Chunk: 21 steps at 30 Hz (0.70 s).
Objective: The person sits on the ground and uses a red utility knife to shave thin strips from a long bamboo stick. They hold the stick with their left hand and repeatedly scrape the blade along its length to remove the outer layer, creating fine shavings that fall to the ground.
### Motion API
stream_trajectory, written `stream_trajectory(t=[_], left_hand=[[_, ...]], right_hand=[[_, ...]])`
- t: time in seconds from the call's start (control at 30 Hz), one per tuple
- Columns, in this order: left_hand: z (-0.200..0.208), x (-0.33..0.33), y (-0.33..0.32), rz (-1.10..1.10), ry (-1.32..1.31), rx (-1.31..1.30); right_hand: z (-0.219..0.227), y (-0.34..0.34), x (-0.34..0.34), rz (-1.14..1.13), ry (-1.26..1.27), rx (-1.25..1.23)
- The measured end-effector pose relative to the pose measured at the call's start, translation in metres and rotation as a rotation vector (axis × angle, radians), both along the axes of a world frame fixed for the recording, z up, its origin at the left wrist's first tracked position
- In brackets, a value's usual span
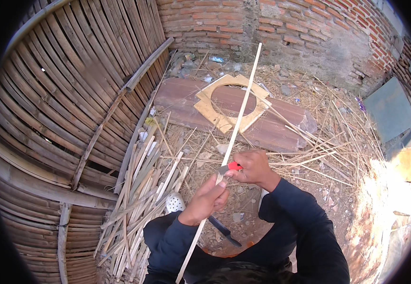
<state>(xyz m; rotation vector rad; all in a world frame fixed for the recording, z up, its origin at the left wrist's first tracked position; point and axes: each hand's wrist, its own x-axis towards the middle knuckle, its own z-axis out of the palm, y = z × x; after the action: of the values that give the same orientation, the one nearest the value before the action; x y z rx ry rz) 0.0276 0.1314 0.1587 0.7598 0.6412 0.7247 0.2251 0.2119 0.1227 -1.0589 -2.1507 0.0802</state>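
Observation:
A long pale bamboo strip (pixel 241 111) runs slantwise from near my lap up toward the brick wall. My left hand (pixel 207 201) is closed around it at about its middle. In my right hand (pixel 253 169) is a knife (pixel 234 165) with a red handle, gripped just above and to the right of my left hand. Its short blade lies against the strip close to my left fingertips; the exact contact is too small to make out. On the ground below my hands lies a dark, long-handled tool (pixel 222 228), partly hidden behind my left arm and the strip.
Cut bamboo slats (pixel 132 203) are heaped at my left, beside a bamboo-slat wall (pixel 87 94). Ahead, a square wooden board with a round hole (pixel 205 106) rests on a reddish-brown panel (pixel 177 97). Loose thin strips (pixel 328 154) litter the ground at right. A brick wall (pixel 300 28) stands behind.

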Motion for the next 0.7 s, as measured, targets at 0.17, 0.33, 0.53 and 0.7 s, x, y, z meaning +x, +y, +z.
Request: stream_trajectory(t=[0.17,0.33,0.53,0.7], left_hand=[[-0.005,0.002,-0.009,-0.099,0.028,0.025],[0.002,-0.004,-0.006,-0.067,-0.028,-0.022],[-0.004,0.000,-0.012,-0.128,-0.023,0.022],[-0.009,-0.001,-0.007,-0.113,-0.021,0.044]], right_hand=[[-0.010,0.049,0.053,-0.291,0.002,-0.099],[-0.004,-0.006,0.009,0.060,0.006,-0.021],[-0.010,0.056,0.068,-0.347,0.058,-0.025],[-0.017,0.021,0.039,-0.132,-0.002,-0.022]])
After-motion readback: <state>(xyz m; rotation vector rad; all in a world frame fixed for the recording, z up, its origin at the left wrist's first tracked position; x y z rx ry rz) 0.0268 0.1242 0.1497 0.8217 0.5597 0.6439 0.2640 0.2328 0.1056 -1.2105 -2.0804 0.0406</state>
